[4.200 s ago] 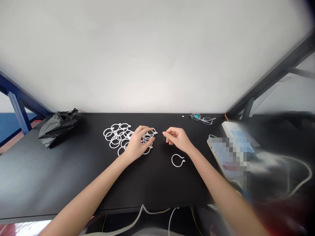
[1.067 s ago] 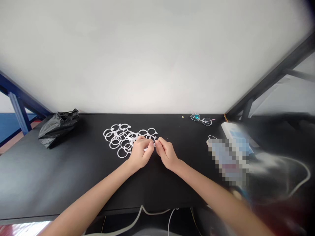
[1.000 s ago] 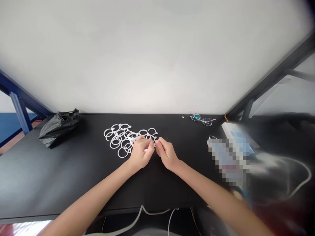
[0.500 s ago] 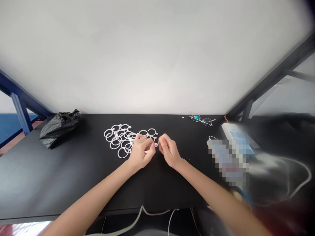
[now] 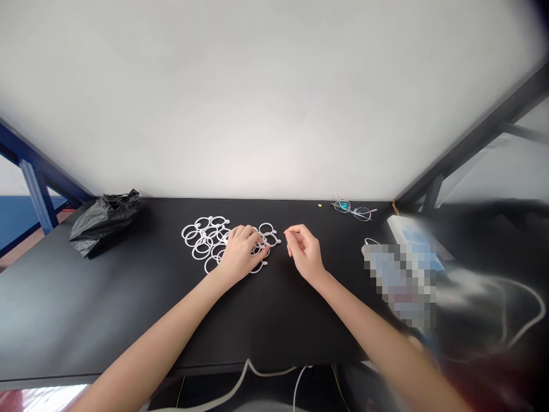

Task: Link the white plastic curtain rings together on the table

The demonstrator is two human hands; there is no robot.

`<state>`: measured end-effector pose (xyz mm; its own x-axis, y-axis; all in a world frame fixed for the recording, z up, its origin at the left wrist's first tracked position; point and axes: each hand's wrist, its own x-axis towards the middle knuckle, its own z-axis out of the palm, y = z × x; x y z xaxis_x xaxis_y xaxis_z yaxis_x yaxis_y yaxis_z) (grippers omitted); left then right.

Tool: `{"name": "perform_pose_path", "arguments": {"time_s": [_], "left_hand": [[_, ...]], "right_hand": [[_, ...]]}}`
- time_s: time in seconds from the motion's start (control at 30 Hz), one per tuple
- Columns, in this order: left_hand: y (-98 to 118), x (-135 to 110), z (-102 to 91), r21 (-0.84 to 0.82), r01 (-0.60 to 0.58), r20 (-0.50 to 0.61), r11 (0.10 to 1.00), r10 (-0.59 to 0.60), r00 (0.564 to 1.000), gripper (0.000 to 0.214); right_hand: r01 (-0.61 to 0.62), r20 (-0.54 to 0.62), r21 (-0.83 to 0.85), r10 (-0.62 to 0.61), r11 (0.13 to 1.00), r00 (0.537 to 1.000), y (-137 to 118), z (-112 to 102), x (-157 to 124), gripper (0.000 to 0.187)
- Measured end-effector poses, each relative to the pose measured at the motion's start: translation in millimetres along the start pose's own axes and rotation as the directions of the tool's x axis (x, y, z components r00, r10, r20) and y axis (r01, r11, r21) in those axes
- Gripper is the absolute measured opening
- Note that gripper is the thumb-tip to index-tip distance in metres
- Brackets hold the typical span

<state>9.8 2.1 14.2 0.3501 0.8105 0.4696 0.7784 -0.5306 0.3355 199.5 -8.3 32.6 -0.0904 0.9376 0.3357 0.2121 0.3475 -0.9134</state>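
Note:
Several thin white rings (image 5: 201, 249), each with a small round tab, lie overlapping in a loose pile on the black table (image 5: 274, 320). Over the right part of that pile is my left hand (image 5: 240, 249), palm down, its thumb apart from the fingers among the rings. It covers some of them, and I see none lifted in it. To the right of the pile, my right hand (image 5: 305, 252) is held with curled fingers, thumb and forefinger close together at the tips. Anything between those fingertips is too small or hidden to make out.
A crumpled black plastic bag (image 5: 105, 220) lies at the left. Eyeglasses (image 5: 352, 210) and a tiny yellow bit (image 5: 319, 205) are near the wall. At right are a white box (image 5: 412, 237), a pixelated flat item (image 5: 397, 286) and a pale cable (image 5: 525, 286). Another cable (image 5: 240, 382) hangs below the front edge.
My hands have drawn apart. The left has moved slightly left and opened over the pile; a ring that was at its fingers now appears to lie there. The right has shifted right.

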Motion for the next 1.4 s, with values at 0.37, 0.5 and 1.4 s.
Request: {"name": "perform_pose_path", "arguments": {"time_s": [0.37, 0.5, 1.4], "left_hand": [[-3.1, 5.2, -8.8, -0.017, 0.045, -0.059, 0.999, -0.046, 0.997, 0.020], [-22.7, 11.9, -20.5, 0.080, 0.188, -0.208, 0.979, -0.168, 0.964, 0.027], [-32.1, 4.5, 3.4, 0.049, 0.272, 0.168, 0.961, -0.276, 0.946, 0.043]], "right_hand": [[0.018, -0.039, -0.166, -0.024, 0.986, 0.999, 7.3, 0.6, 2.8, 0.019], [0.064, -0.052, -0.224, -0.078, 0.972, 0.996, 6.9, 2.4, 2.6, 0.016], [0.237, 0.485, -0.543, 0.071, 0.806, 0.871, 17.2, 9.1, -4.2, 0.079]]}}
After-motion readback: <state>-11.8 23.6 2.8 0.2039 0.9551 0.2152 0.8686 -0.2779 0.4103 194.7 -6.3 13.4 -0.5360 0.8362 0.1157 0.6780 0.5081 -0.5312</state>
